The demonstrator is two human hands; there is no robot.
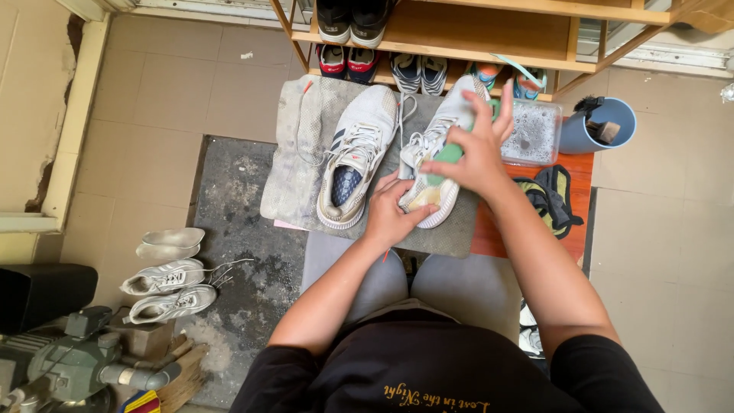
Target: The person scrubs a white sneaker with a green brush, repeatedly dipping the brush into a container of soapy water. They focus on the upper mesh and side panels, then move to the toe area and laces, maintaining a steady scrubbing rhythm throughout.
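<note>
From the head camera, looking straight down, the person sits with grey-clad knees under a small work surface covered by a grey cloth point(306, 153). Two white sneakers lie on the cloth. The left sneaker point(355, 157) rests alone with its dark insole showing, its laces loose, just beside the other shoe.

The right sneaker point(436, 164) is the one in hand. The left hand point(391, 210) clasps its heel end from below, fingers pressed against the sole and side, steadying it on the cloth. The right hand point(478, 149) is closed around a green brush point(447, 157) — probably a brush, though only a green strip shows between the fingers — and holds it against the shoe's upper, near the laces.

Just right of the shoes, on the orange tabletop, stands a clear plastic tub point(534, 131) of soapy water, and beyond it a blue cup point(598, 126) holding another brush. A dark bag with yellow-green straps point(552, 197) lies on the table edge by the right forearm.

Behind the cloth a wooden shoe rack point(489, 34) holds several pairs of shoes on two shelves. On the floor at the left — well apart from the hands — a second pair of white sneakers point(164, 291) lies on its side near a loose pair of insoles point(170, 242).
</note>
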